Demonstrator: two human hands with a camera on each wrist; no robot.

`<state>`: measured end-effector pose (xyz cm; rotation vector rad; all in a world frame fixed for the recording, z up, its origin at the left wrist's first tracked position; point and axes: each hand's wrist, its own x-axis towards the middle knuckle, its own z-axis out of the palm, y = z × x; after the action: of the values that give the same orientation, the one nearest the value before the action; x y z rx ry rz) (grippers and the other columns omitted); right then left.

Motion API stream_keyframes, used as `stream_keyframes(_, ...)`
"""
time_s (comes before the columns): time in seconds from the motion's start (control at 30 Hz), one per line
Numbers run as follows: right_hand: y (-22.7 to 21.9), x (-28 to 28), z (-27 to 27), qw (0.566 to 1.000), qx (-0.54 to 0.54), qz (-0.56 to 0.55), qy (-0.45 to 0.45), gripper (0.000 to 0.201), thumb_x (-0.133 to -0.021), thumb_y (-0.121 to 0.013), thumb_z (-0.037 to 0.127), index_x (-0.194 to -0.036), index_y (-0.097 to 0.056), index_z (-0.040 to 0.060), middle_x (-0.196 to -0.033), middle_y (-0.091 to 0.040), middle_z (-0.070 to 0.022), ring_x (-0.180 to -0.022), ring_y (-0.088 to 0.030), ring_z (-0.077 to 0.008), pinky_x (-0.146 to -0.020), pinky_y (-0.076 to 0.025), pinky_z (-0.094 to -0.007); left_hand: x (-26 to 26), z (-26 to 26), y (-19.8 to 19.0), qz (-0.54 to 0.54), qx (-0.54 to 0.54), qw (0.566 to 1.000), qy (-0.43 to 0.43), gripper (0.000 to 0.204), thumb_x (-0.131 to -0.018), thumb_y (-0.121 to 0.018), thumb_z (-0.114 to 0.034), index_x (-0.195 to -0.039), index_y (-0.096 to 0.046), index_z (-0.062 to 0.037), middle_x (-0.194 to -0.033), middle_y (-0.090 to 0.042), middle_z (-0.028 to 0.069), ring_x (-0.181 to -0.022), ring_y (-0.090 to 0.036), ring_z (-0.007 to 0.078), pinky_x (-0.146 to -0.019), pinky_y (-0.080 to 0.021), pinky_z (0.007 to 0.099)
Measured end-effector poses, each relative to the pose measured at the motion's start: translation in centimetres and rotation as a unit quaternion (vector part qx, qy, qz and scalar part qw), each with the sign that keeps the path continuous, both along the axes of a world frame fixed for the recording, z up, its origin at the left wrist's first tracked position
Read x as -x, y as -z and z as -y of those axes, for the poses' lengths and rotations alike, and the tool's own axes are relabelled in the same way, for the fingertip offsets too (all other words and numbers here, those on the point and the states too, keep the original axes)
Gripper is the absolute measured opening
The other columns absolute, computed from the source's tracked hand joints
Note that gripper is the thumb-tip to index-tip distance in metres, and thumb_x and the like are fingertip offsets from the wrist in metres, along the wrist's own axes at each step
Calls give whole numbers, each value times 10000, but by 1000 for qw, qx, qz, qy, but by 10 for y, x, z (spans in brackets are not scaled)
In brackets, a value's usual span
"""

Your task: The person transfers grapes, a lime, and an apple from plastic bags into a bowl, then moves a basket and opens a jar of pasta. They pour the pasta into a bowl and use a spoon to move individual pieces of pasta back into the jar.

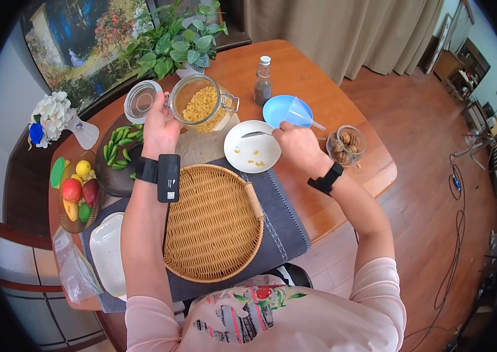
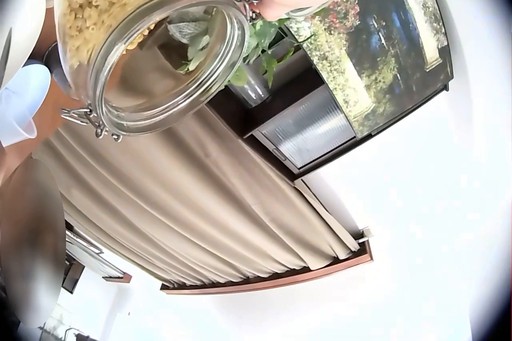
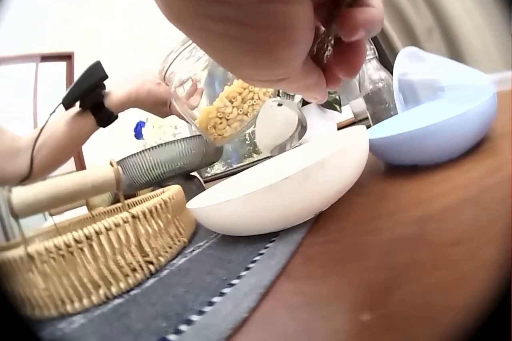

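Observation:
My left hand [image 1: 161, 130] grips a glass clip-top jar [image 1: 225, 101] near its hinge, the jar tilted with its mouth uncovered. Small yellow macaroni [image 1: 200, 104] fills part of it, and the hinged lid [image 1: 141, 100] hangs open on the left. In my right hand [image 1: 300, 146] is a metal spoon [image 1: 253, 134], pinched by the handle over a white bowl [image 1: 238, 157]. A few macaroni pieces [image 1: 252, 161] lie in that bowl. The right wrist view shows the spoon's rounded end [image 3: 280, 123] above the bowl's rim, with the jar behind.
A blue bowl [image 1: 273, 110] with a clear funnel [image 1: 299, 111], a small bottle [image 1: 263, 85] and a glass of walnuts [image 1: 347, 146] stand to the right. Nearer me is a wicker tray [image 1: 213, 223]. On the left are green peppers [image 1: 120, 141], a fruit basket [image 1: 68, 218] and a white dish [image 1: 107, 252].

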<state>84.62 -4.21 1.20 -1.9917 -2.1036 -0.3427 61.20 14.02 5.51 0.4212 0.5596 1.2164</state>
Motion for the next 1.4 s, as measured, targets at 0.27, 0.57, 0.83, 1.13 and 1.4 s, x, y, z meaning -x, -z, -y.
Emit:
stream_keyframes(0.27,4,1,-1,941,190,-217,178,316,-758,-574,273,-829,-629,-30,-840,-624,-216,-805,-612,-340,-715,-487,-419,10,14,-4,-3,-6,1000,1,158,-896,-518,-169,-898,-520,-11,-821,-526,52,-815,-529,179,-842,-447,346)
stream_keyframes(0.57,18,-18,25,920,150,-310,189,288,-704,-529,200,-880,-640,2,-886,-610,-230,-875,-590,-351,-775,-465,-410,27,29,-1,3,-5,1000,21,157,-886,-533,-162,-907,-525,-7,-852,-548,64,-850,-540,202,-863,-437,375)
stream_keyframes(0.83,8,-31,139,908,172,-324,202,229,-677,-551,174,-715,-609,-44,-709,-584,-239,-684,-590,-357,-638,-463,-403,43,63,-9,-6,-52,995,82,151,-877,-549,-169,-917,-552,-23,-884,-592,64,-873,-558,187,-861,-441,360)
stream_keyframes(1.13,13,-21,163,902,179,-354,170,234,-694,-539,176,-725,-604,-46,-691,-573,-246,-667,-581,-369,-632,-460,-399,56,102,-14,27,-32,993,110,148,-877,-546,-152,-947,-551,-22,-900,-599,55,-886,-558,177,-860,-440,353)
stream_keyframes(1.4,20,-12,161,901,171,-370,149,240,-708,-529,172,-734,-597,-57,-673,-561,-254,-642,-571,-373,-617,-452,-397,72,123,-26,-70,-29,989,124,166,-909,-494,-244,-982,-558,-109,-949,-611,3,-922,-547,146,-843,-369,398)
